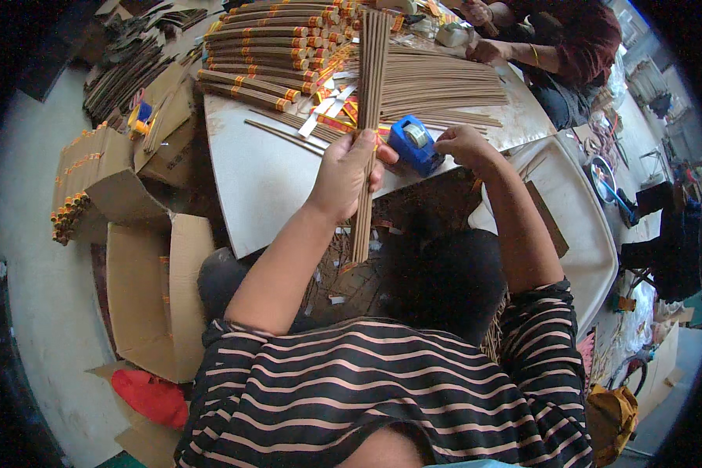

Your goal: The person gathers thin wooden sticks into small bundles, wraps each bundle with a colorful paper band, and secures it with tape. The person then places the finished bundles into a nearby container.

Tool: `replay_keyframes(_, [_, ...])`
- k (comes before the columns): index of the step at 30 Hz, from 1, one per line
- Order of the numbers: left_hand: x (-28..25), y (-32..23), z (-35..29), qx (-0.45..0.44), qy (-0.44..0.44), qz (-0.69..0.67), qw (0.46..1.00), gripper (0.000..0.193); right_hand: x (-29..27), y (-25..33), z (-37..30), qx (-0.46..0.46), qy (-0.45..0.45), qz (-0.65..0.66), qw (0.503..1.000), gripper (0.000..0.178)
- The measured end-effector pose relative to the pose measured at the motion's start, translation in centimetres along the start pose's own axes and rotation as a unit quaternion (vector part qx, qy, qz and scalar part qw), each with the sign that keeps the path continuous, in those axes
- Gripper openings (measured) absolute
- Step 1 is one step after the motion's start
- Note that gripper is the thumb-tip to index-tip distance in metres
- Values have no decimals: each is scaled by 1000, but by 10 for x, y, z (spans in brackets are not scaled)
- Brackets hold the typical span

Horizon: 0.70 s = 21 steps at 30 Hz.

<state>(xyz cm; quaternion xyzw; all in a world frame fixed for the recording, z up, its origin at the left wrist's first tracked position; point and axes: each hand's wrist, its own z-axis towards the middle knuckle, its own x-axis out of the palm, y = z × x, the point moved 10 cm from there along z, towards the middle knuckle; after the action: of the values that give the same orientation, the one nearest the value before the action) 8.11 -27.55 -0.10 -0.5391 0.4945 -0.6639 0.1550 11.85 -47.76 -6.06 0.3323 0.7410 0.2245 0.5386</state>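
Observation:
My left hand (343,173) is wrapped round the middle of an upright bundle of brown incense sticks (374,66). A bit of red and yellow band shows at that grip. Close by on the table, a blue tape dispenser (423,157) holds a roll of clear tape. My right hand (468,147) is at the dispenser's right side, thumb and fingertips pinched together; whatever they hold is too small to make out. Behind the bundle lie loose incense sticks (444,82) and red and yellow paper bands (331,122) with white strips.
Banded incense bundles (257,54) are stacked at the table's far left. An open cardboard box (144,288) stands on the floor at left, near more bundles (80,179). Another person's hand (487,51) is across the table. A white plastic tub (573,226) sits at right.

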Motion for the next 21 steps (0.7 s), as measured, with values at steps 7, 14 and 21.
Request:
replay_keyframes(7, [0, 21, 87, -6, 13, 53, 998, 28, 11, -1, 0, 57, 68, 25, 996, 28])
replay_keyframes(14, [-19, 45, 112, -52, -7, 45, 998, 32, 21, -8, -3, 42, 83, 197, 976, 19])
replay_keyframes(21, [-21, 42, 111, -39, -32, 75, 996, 33, 15, -7, -27, 48, 26, 420, 906, 20])
